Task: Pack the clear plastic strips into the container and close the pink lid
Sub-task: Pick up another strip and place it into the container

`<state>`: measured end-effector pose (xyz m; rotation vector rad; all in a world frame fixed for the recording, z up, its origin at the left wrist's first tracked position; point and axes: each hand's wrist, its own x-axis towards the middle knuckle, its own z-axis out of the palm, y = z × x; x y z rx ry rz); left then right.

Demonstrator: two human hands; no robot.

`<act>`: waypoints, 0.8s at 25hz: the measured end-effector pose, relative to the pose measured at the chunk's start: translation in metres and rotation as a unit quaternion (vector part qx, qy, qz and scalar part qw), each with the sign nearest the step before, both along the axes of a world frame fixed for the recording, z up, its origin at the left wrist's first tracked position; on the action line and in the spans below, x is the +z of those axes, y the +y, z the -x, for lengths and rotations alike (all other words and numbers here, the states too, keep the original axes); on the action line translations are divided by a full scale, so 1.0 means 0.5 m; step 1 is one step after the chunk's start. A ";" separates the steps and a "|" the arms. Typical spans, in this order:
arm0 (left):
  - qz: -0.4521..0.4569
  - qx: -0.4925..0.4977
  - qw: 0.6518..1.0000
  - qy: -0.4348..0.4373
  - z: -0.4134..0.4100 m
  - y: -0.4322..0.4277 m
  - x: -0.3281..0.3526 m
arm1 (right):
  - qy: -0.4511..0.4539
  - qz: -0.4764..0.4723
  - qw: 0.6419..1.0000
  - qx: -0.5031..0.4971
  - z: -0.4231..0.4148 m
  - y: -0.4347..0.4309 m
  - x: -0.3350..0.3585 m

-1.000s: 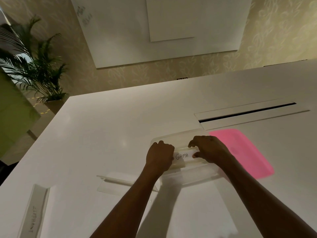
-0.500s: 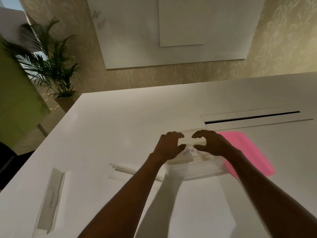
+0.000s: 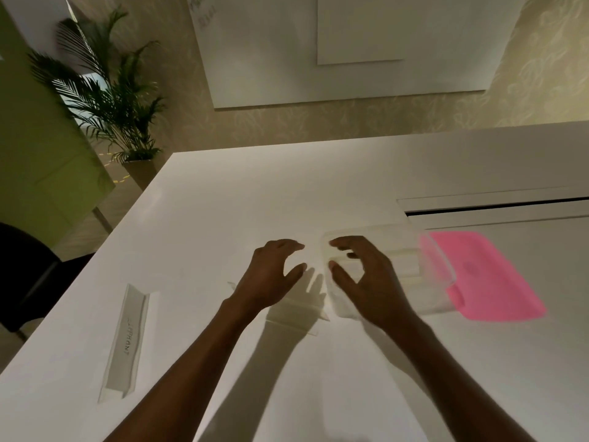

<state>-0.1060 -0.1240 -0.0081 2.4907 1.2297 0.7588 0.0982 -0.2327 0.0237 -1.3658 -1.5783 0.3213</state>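
A clear plastic container (image 3: 427,301) sits on the white table, with pale strips (image 3: 401,260) lying inside it. The pink lid (image 3: 490,282) lies flat against its right side. My right hand (image 3: 366,282) hovers over the container's left end, fingers spread, holding nothing. My left hand (image 3: 271,275) is just left of the container, also spread and empty. Under and behind my left hand a clear strip (image 3: 296,314) lies on the table. Another clear strip with a written label (image 3: 126,342) lies at the near left.
A long dark slot (image 3: 497,207) is cut into the table behind the container. The table's left edge (image 3: 95,260) drops to the floor, where a potted palm (image 3: 108,100) and a dark chair (image 3: 22,272) stand.
Both hands have let go of the labelled strip they pressed into the container and have lifted apart, now open. The view has shifted to the left.
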 end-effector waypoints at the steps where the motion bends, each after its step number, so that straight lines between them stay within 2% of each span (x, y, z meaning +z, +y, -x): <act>1: 0.003 0.002 1.000 0.011 0.024 -0.003 -0.012 | 0.006 0.004 1.000 0.021 0.035 -0.010 -0.005; 3: 0.011 0.001 1.000 0.028 0.068 -0.010 -0.035 | -0.009 0.027 0.998 0.047 0.092 -0.023 -0.026; 7: 0.045 -0.012 0.997 0.070 0.122 -0.026 -0.071 | -0.140 0.100 0.985 0.030 0.151 -0.016 -0.093; 10: 0.028 -0.019 0.993 0.111 0.131 -0.037 -0.095 | -0.215 0.165 0.963 0.007 0.166 0.008 -0.140; 12: 0.001 -0.027 0.991 0.132 0.129 -0.039 -0.103 | -0.251 0.180 0.951 -0.010 0.168 0.019 -0.163; 16: -0.027 -0.013 0.992 0.121 0.123 -0.044 -0.097 | -0.315 0.169 0.933 -0.039 0.168 0.030 -0.183; 18: -0.040 0.000 0.993 0.107 0.130 -0.052 -0.094 | -0.324 0.163 0.931 -0.035 0.169 0.025 -0.183; 20: -0.083 0.000 0.992 0.092 0.142 -0.059 -0.092 | -0.238 0.149 0.959 -0.033 0.174 0.007 -0.172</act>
